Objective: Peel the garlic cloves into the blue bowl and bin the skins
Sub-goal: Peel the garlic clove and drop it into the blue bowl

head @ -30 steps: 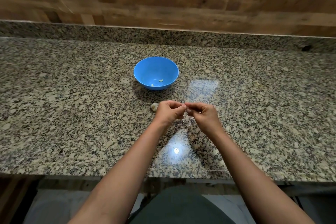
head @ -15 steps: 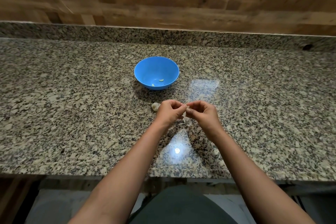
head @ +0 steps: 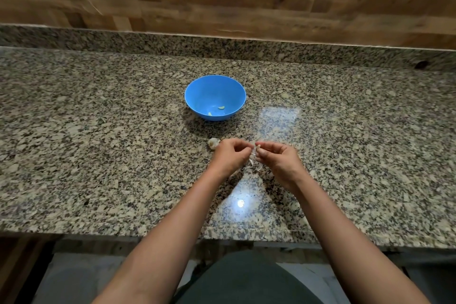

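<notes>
A blue bowl [head: 215,86] stands on the granite counter [head: 98,155] and holds two peeled garlic cloves [head: 221,107]. In front of it my left hand [head: 230,157] and my right hand [head: 277,160] meet, fingers curled. Between their fingertips they pinch a small garlic cloves piece [head: 258,147]. Thin white skins [head: 254,166] lie on the counter under the hands. A lump of unpeeled garlic [head: 213,143] sits just left of my left hand.
A raised granite ledge and a wooden wall run along the back. The counter's front edge is close to my body. A light glare spot [head: 240,203] shines on the stone between my forearms. No bin is in view.
The hands have drawn slightly apart at the fingertips while working the clove. Bowl and garlic lump have not moved.
</notes>
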`<state>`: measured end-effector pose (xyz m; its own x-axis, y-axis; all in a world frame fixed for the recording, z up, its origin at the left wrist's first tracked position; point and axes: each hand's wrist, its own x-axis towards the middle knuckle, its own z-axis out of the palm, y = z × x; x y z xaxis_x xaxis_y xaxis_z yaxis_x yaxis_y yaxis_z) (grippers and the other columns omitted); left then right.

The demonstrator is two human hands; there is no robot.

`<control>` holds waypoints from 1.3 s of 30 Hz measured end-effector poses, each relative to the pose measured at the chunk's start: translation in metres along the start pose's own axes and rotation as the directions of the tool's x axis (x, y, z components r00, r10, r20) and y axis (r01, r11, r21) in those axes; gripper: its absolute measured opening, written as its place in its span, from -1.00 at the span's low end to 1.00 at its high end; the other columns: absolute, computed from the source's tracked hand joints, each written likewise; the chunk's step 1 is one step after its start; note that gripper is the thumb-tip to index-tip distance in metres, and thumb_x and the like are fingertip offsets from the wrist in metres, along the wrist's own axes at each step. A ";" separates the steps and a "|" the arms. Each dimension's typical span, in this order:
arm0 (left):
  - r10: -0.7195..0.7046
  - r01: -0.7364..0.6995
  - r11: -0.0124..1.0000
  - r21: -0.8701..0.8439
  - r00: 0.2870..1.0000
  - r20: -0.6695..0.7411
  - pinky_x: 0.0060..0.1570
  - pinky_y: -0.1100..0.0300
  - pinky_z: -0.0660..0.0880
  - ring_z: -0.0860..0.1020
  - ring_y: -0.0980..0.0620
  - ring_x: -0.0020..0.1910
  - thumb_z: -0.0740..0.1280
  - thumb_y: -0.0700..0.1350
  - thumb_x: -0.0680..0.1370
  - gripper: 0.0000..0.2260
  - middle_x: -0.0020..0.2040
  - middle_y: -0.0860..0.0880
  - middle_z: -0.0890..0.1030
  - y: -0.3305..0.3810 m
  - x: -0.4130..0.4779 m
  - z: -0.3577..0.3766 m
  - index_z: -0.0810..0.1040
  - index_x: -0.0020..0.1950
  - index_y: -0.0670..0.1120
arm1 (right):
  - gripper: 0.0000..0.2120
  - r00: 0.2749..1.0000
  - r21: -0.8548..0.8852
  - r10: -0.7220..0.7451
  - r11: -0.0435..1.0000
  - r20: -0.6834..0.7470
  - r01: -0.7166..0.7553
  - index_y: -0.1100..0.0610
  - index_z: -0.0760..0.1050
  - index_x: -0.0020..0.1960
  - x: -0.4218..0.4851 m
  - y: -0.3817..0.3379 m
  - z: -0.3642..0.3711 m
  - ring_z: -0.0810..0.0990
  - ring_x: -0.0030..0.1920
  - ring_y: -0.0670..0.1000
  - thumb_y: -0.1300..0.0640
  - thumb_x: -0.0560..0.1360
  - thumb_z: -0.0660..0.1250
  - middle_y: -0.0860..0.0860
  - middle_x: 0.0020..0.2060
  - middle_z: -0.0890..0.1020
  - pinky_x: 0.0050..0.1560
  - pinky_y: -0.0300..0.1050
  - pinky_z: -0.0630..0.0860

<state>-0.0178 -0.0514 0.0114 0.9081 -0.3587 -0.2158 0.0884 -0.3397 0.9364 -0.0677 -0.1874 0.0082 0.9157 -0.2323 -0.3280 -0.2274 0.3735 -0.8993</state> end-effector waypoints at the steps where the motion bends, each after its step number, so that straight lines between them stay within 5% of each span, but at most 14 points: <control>1: 0.011 -0.012 0.999 -0.044 1.000 -0.006 -0.03 0.08 0.59 0.61 0.02 -0.14 0.37 -0.19 0.51 -0.91 -0.12 -0.05 0.65 0.001 0.000 0.001 0.62 -0.01 -0.11 | -0.85 1.000 0.021 0.001 1.000 0.006 -0.001 0.31 0.57 -0.07 0.000 0.001 0.000 0.62 -0.21 0.01 0.46 0.45 0.27 0.18 -0.10 0.63 -0.20 -0.26 0.60; 9: 0.010 -0.011 0.993 -0.117 1.000 -0.005 -0.09 0.11 0.58 0.58 0.05 -0.22 0.40 -0.19 0.49 -0.97 -0.19 -0.04 0.63 0.006 0.004 0.002 0.61 -0.08 -0.13 | -0.83 0.998 0.105 0.008 0.994 0.059 -0.014 0.36 0.54 0.01 -0.004 -0.003 0.001 0.64 -0.23 0.01 0.44 0.43 0.30 0.17 -0.17 0.65 -0.16 -0.24 0.61; 18: 0.007 -0.001 0.987 -0.158 0.999 0.038 -0.30 0.32 0.53 0.54 0.06 -0.30 0.39 -0.24 0.49 -0.88 -0.23 -0.09 0.59 0.009 0.005 0.003 0.57 -0.03 -0.29 | -0.89 0.998 0.013 -0.052 0.999 0.029 0.052 0.30 0.57 -0.09 -0.006 -0.007 0.005 0.63 -0.21 0.04 0.41 0.45 0.30 0.17 -0.19 0.65 -0.12 -0.20 0.60; 30: 0.034 -0.033 0.991 -0.127 0.999 0.004 -0.10 0.06 0.57 0.57 0.01 -0.23 0.42 -0.21 0.47 -0.88 -0.18 -0.14 0.63 0.005 0.009 0.002 0.59 -0.04 -0.23 | -0.83 0.999 0.097 -0.025 0.995 0.031 0.022 0.34 0.56 -0.01 -0.003 -0.007 0.003 0.61 -0.30 0.00 0.46 0.44 0.27 0.18 -0.23 0.64 -0.18 -0.23 0.61; 39: 0.079 -0.083 0.995 -0.060 0.995 -0.055 -0.20 0.24 0.57 0.60 0.06 -0.28 0.44 -0.20 0.46 -0.86 -0.19 -0.12 0.66 0.008 0.010 0.004 0.64 -0.03 -0.24 | -0.88 0.987 -0.245 -0.159 0.958 -0.027 0.148 0.25 0.58 -0.03 -0.002 -0.008 0.005 0.62 -0.21 0.02 0.37 0.45 0.34 0.15 -0.18 0.66 -0.11 -0.16 0.59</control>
<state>-0.0093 -0.0614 0.0156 0.9333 -0.3364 -0.1255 0.0376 -0.2559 0.9660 -0.0660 -0.1851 0.0173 0.9309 -0.3131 -0.1881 -0.1635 0.1034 -0.9811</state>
